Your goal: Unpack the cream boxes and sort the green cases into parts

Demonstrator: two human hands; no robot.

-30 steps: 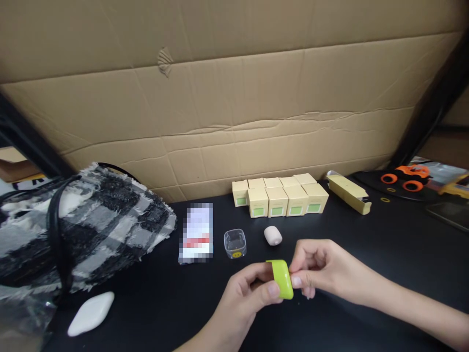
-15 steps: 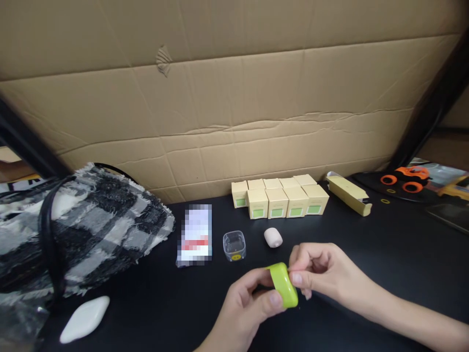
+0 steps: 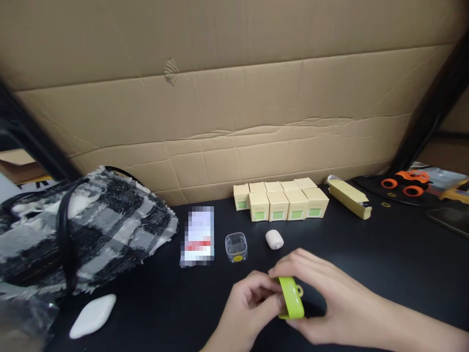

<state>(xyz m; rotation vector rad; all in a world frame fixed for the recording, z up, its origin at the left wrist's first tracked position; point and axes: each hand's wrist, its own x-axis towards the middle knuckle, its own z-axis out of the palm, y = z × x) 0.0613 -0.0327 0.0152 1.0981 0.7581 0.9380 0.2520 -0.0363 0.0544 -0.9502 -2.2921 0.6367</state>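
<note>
One cardboard panel [image 3: 238, 107] stands behind a black table [image 3: 176, 288], a checked bag [image 3: 120, 230] at its left. The right hand [image 3: 330, 293] holds a lime-green case [image 3: 294, 299], fingers above and thumb below, near the table's front; the left hand [image 3: 251, 305] touches its open side, grip unclear. Beyond sit a clear container [image 3: 236, 247] and a pale case [image 3: 274, 239]

Green case [image 3: 292, 299] (partly hidden), bag [image 3: 120, 220] cropped

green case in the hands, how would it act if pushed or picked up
The green case looks thin-walled and hollow, so probably light; its glossy surface may be slippery, and its rounded edges might let it rock when pushed.
</note>
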